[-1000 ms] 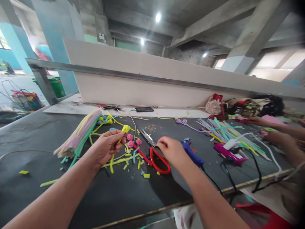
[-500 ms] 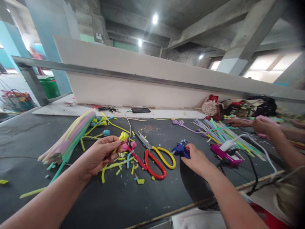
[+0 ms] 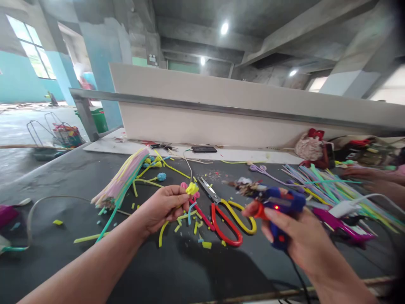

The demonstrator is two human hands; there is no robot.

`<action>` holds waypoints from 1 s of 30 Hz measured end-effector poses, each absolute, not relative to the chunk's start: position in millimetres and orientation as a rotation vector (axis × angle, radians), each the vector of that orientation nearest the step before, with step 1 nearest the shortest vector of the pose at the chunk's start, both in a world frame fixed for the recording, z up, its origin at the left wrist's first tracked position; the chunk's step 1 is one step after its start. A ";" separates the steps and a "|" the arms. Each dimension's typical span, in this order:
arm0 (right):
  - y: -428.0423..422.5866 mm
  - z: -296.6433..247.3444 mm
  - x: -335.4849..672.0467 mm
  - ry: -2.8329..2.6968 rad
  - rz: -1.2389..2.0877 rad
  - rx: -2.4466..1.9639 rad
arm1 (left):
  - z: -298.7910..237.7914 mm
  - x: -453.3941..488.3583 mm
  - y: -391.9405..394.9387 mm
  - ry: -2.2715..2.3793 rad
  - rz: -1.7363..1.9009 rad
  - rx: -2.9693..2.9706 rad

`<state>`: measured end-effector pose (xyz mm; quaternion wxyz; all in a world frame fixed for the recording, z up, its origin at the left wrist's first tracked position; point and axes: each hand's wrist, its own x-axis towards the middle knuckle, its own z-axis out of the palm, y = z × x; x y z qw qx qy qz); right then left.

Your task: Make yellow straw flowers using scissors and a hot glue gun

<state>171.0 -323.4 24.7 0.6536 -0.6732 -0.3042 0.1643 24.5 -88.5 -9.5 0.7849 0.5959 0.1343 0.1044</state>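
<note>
My left hand [image 3: 163,205] is closed on a yellow pipe-cleaner piece [image 3: 191,188] with a curled tip, held just above the dark table. My right hand [image 3: 295,230] grips a blue glue gun [image 3: 281,207] with an orange trigger and a lit red lamp, its nozzle pointing left toward the yellow piece. Between the hands lie scissors with red and yellow handles [image 3: 229,215]. Pink curled pieces and short cut scraps [image 3: 196,221] lie below the left hand.
A bundle of pastel pipe cleaners [image 3: 122,179] lies to the left, another bundle [image 3: 332,183] to the right beside a pink glue gun [image 3: 338,221]. Another person's hands [image 3: 367,175] work at far right. A phone [image 3: 204,149] lies by the white back board [image 3: 221,114].
My right hand left the scissors, reached right to the blue glue gun, picked it up and brought it toward the yellow piece. My left hand kept its hold.
</note>
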 end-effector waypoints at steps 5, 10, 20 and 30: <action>-295.9 20.3 124.1 -0.831 0.425 -1.611 | -11.7 24.7 -90.3 0.348 0.253 1.367; -288.1 8.6 126.5 -0.965 0.324 -1.608 | -10.2 25.4 -92.1 0.414 0.284 1.388; -284.6 -3.4 129.3 -1.017 0.179 -1.724 | -9.2 25.8 -93.7 0.423 0.334 1.418; -282.7 -2.4 132.8 -1.054 -0.041 -1.820 | -10.6 24.9 -92.6 0.401 0.344 1.464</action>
